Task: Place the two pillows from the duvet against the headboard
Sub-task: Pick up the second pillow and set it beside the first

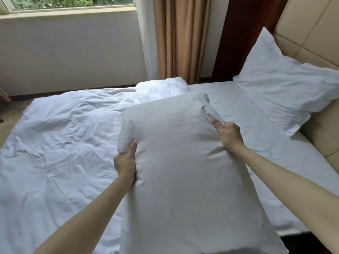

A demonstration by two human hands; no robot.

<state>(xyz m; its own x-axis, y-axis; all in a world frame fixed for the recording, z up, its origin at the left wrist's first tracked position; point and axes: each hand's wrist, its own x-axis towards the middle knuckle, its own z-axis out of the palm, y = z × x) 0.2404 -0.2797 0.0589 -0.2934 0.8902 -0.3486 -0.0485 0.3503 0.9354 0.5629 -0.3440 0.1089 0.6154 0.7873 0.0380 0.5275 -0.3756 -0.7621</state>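
I hold a large white pillow [179, 162] lengthwise in front of me, above the bed. My left hand [126, 162] grips its left edge and my right hand [228, 133] grips its right edge near a bunched corner. A second white pillow [282, 87] leans against the beige padded headboard [311, 32] at the far right. The crumpled white duvet [60, 143] covers the left part of the bed, with a folded end [161, 88] behind the held pillow.
The bare white sheet [256, 136] stretches between the held pillow and the headboard. Tan curtains [181, 37] and a dark wood panel [244, 33] stand beyond the bed. A window [69, 4] sits at top left above a pale wall.
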